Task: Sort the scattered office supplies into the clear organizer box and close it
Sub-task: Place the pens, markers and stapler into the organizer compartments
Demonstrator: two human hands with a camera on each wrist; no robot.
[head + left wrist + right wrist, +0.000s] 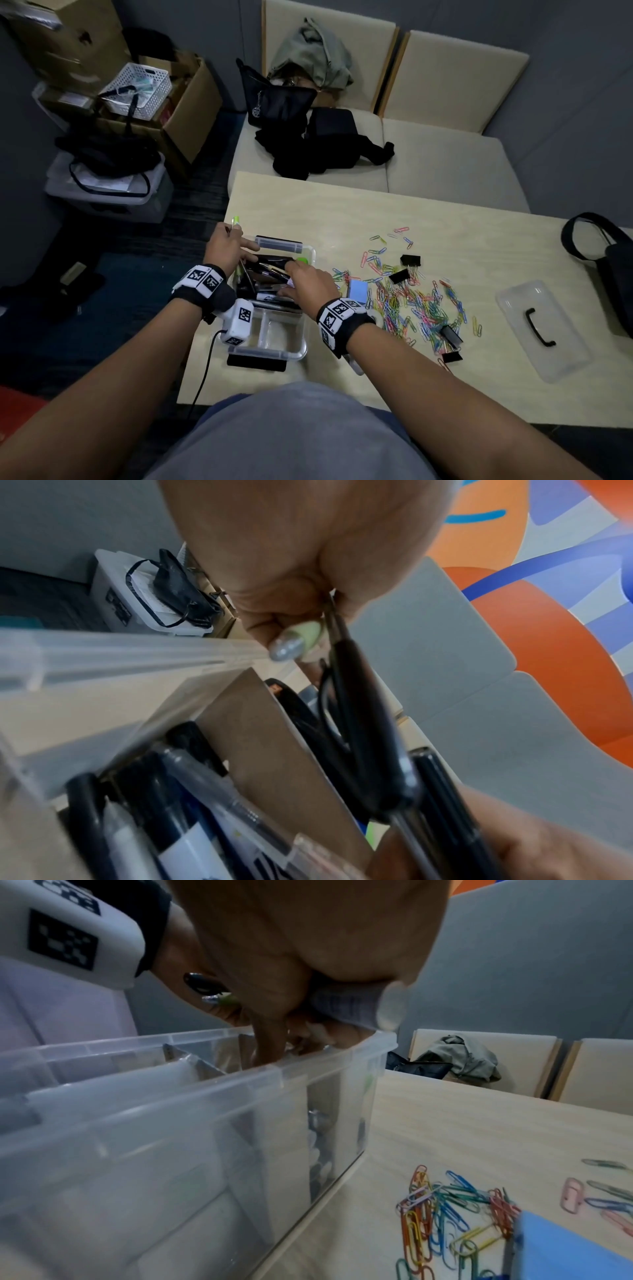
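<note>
On the floor at the far left sit cardboard boxes (178, 113) with a white basket (137, 89) on top, and a lidded plastic bin (113, 195) under a black bag.

At the table's (342, 212) left end stands the clear organizer box (301, 342), lid off, its far compartment crowded with pens and markers (270, 270). The left hand (226, 245) hovers over the box's far left corner, fingers curled around a thin black pen (359, 696) and a pale green one (308, 631) that pokes up past the knuckles. The right hand (308, 281) reaches into the same compartment from the right side, fingers bent down among the pens; from the wrist view it pinches something small and pale purple (346, 1004), too blurred to name.

Just right of the box lies a blue sticky-note pad (358, 289), touching the edge of a wide scatter of coloured paper clips (411, 301), with several black binder clips (409, 260) mixed in.

Farther right, well apart from the box, the clear lid (544, 329) with its black handle lies flat. A black bag (609, 267) rests at the table's right edge.
</note>
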